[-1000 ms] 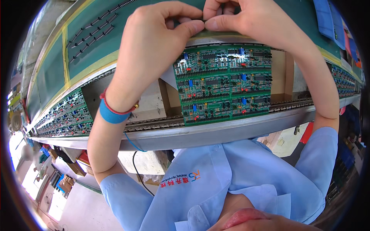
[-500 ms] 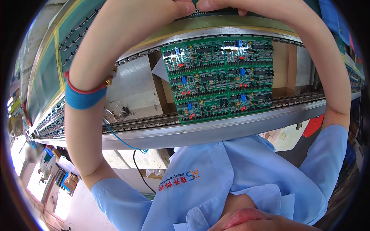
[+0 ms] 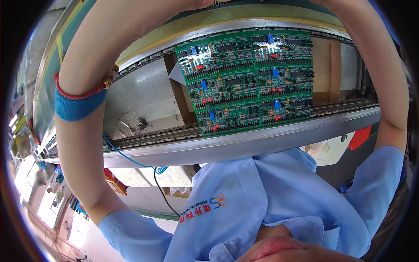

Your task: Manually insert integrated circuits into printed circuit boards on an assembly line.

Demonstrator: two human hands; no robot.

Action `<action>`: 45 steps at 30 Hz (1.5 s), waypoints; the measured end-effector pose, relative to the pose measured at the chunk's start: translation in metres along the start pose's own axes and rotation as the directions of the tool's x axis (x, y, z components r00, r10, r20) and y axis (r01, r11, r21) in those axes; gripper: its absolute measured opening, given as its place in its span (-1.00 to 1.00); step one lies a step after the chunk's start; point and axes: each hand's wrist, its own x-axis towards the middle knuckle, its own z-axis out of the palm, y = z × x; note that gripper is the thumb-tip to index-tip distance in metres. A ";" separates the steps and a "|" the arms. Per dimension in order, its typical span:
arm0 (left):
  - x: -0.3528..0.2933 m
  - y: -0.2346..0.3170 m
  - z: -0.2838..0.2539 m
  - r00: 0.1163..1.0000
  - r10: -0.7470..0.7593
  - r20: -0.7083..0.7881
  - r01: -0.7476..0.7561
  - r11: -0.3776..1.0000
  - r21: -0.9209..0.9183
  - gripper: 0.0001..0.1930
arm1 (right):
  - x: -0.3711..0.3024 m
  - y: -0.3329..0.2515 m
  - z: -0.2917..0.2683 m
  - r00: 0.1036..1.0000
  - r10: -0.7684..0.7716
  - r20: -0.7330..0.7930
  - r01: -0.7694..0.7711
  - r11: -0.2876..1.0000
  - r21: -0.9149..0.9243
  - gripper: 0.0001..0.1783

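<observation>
Your bench [image 3: 244, 14] reaches under the fingers, its yellowish edge nearer you. Closer to your body than the fingers, conveyor rails [image 3: 244, 146] carry a green circuit-board panel [image 3: 251, 83]. Only a sliver of your left hand [image 3: 198, 3] shows and your right hand is out of frame, so I cannot tell whether the fingers pinch anything. Just beside that sliver show thin metal pins [image 3: 218, 3]; the step looks like handling a pin strip, and the next move calls for light pressure.
</observation>
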 end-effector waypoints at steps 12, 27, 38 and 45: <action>-0.011 -0.016 0.023 0.999 -0.037 -0.034 0.028 0.967 -0.252 -0.94 | 0.011 0.048 0.019 0.967 -0.225 -0.123 0.243 0.956 0.165 -0.84; -0.028 -0.038 0.053 0.431 0.831 -0.350 -0.441 0.533 0.722 -0.83 | -0.016 0.064 0.050 0.370 -0.783 -0.500 0.653 0.602 -0.460 -0.90; -0.023 -0.053 0.069 0.369 0.814 -0.448 -0.521 0.580 0.626 -0.76 | 0.056 0.089 0.079 -0.561 -0.726 -0.397 0.412 0.172 -0.895 -0.84; -0.034 -0.036 0.060 0.491 0.784 -0.379 -0.536 0.615 0.578 -0.78 | 0.039 0.094 0.079 -0.287 -0.861 -0.421 0.503 0.238 -0.831 -0.83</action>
